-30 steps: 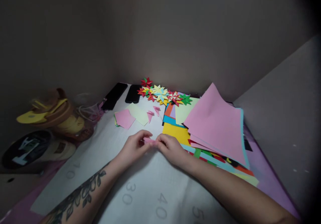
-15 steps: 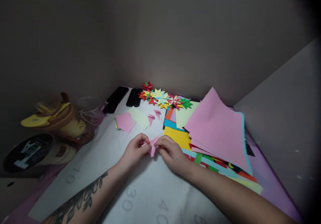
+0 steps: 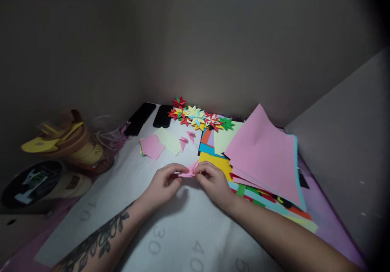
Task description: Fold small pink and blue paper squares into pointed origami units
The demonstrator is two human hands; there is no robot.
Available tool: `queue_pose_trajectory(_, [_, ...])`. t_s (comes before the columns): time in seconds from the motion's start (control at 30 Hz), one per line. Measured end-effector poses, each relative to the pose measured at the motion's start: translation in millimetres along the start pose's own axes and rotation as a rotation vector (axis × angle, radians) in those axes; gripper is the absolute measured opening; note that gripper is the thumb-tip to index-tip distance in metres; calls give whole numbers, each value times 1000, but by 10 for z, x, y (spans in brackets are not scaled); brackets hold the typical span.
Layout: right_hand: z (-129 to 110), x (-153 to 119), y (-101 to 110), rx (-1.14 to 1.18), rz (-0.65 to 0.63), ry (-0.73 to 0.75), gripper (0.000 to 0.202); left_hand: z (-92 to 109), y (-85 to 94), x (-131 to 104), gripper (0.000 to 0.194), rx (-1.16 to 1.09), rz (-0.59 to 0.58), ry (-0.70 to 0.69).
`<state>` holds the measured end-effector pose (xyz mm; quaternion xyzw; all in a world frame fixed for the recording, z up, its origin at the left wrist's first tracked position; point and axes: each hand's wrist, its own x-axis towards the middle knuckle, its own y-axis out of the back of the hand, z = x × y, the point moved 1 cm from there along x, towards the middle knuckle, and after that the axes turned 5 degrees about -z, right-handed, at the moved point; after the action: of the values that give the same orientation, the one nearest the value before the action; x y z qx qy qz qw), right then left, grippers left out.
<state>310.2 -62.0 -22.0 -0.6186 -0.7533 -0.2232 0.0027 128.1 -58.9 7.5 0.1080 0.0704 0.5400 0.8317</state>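
A folded pink paper piece [image 3: 191, 170] is between my two hands, above the white table cover. My right hand [image 3: 213, 182] pinches its right side. My left hand [image 3: 166, 182] is at its left end, with thumb and fingers curved and the fingertips at the paper's edge. Two small folded pink pieces [image 3: 183, 143] lie just beyond. To their left are a pink paper sheet [image 3: 153, 146] and a pale green one [image 3: 169, 141]. Several folded paper stars [image 3: 196, 117] in mixed colours sit at the back.
Large pink sheets [image 3: 262, 154] lie on a pile of coloured paper at the right. Two black phones [image 3: 163, 116] rest at the back left. A cup with a yellow lid [image 3: 79, 146] and a black-topped container [image 3: 33, 184] stand at the left.
The pink piece has turned and moved slightly right and away, and its downward point no longer shows. My left fingers have stretched out and opened somewhat. My right hand has risen slightly.
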Motion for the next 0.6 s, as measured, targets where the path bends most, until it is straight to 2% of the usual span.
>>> queue_pose_trajectory(0.13, [-11, -8, -5, 1, 12, 14, 15, -26, -31, -15, 13, 134, 69, -91])
queue_pose_trajectory(0.27, [-26, -9, -9, 20, 22, 14, 12, -64, -50, -20, 5, 157, 118, -117])
queue_pose_trajectory(0.43, [-38, -4, -43, 137, 62, -110, 6, -89, -99, 7, 5, -16, 165, -1])
queue_pose_trajectory(0.53, [-38, 8, -72, 225, 111, -184, 4, -143, -161, 26, 14, -100, 186, 87])
queue_pose_trajectory(0.6, [-42, 19, -83, 280, 156, -197, 10, -188, -204, 32, 21, -120, 173, 120])
